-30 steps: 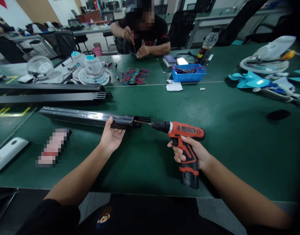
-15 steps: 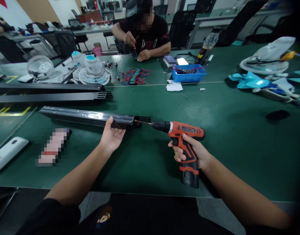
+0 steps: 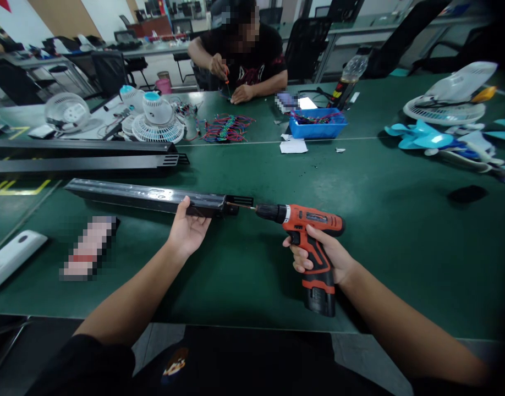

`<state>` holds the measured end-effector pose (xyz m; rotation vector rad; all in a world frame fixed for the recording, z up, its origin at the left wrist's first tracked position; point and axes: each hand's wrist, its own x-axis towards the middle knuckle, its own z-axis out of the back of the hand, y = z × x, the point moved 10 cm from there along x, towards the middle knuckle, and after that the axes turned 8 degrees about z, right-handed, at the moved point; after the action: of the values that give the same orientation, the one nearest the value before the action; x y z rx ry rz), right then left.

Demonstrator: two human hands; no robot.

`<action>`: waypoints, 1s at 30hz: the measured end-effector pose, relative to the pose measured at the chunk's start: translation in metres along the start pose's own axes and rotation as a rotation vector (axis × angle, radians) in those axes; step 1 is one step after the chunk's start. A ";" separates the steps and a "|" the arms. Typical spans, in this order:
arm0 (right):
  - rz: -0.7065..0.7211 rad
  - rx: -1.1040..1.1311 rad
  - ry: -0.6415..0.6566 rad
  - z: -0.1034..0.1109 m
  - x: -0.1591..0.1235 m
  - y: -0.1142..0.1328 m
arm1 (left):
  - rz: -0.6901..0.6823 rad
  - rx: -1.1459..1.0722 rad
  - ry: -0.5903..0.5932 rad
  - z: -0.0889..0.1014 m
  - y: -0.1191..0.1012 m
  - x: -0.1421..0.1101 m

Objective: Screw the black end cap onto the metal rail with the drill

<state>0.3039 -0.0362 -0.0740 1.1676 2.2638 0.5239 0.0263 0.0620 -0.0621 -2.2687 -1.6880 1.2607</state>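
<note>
My left hand (image 3: pixel 190 231) grips a long black metal housing (image 3: pixel 145 197) close to its right end, thumb on top and fingers beneath. A slotted tab (image 3: pixel 241 201) sticks out of that end. In my right hand (image 3: pixel 318 250) is an orange and black cordless drill (image 3: pixel 312 219), held by its handle and pointing left. Its long thin bit (image 3: pixel 242 205) reaches the end of the housing; how far it goes in cannot be made out.
Behind the housing lie more long black housings (image 3: pixel 83 165). A phone (image 3: pixel 89 247) and a white casing (image 3: pixel 15 258) are at the left. Further back are fan parts (image 3: pixel 157 124), wired boards (image 3: pixel 228 129) and a blue bin (image 3: pixel 318 125). Across the table a person (image 3: pixel 244 60) holds a screwdriver.
My hands, the housing and the drill stay practically still. Across the table, the person's head and screwdriver hand have shifted slightly.
</note>
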 end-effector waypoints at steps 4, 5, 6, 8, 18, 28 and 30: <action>-0.002 -0.001 -0.003 0.000 0.000 0.000 | -0.009 0.020 -0.019 0.000 0.000 -0.002; -0.002 -0.005 -0.004 0.000 0.000 0.000 | -0.010 0.026 -0.019 0.000 0.000 -0.003; 0.000 -0.010 -0.004 0.000 0.000 0.000 | -0.012 0.030 -0.019 -0.001 0.000 -0.003; 0.005 -0.023 -0.003 0.000 0.001 0.001 | -0.013 0.030 -0.019 -0.001 -0.001 -0.003; 0.035 -0.025 0.043 -0.002 0.000 0.002 | -0.012 0.003 -0.037 0.000 0.000 -0.001; 0.024 0.006 0.062 -0.004 -0.001 0.001 | 0.002 0.000 -0.004 0.001 0.000 0.000; 0.025 -0.002 0.055 -0.003 0.000 0.001 | -0.007 0.006 -0.012 0.001 -0.001 -0.001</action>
<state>0.3025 -0.0365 -0.0708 1.1954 2.2976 0.5739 0.0255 0.0615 -0.0618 -2.2543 -1.6918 1.2789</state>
